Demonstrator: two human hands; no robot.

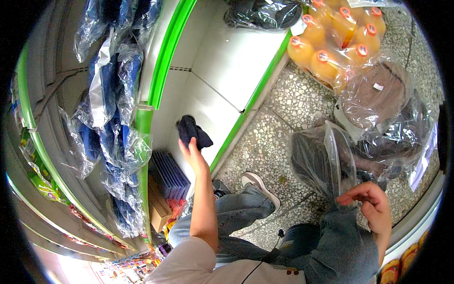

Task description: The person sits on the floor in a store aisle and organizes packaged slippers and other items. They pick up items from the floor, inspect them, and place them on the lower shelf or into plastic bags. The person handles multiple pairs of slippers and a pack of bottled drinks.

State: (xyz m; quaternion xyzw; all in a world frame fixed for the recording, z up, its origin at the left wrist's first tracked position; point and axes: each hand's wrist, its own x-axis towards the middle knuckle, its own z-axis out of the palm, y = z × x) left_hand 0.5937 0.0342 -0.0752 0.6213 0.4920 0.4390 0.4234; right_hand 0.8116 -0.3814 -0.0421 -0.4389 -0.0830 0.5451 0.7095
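My left hand (194, 158) grips a small folded black cloth item (193, 134) above the white bottom shelf (209, 103) with a green front edge. On the right, my right hand (370, 204) is at the edge of a clear plastic bag (319, 159) with dark contents; the thumb and fingertips are close to the film, and whether they pinch it is unclear. Behind that bag lie a brown round item in clear plastic (377, 92) and more dark bagged goods (397, 138).
Shrink-wrapped orange drink bottles (326, 60) stand on the speckled floor (262, 131). Blue bagged goods (113, 117) lie on an upper shelf at left. Dark blue stacked packs (172, 175) and a cardboard box (159, 209) sit at the lower shelf's near end. Black bagged goods (264, 14) lie at its far end.
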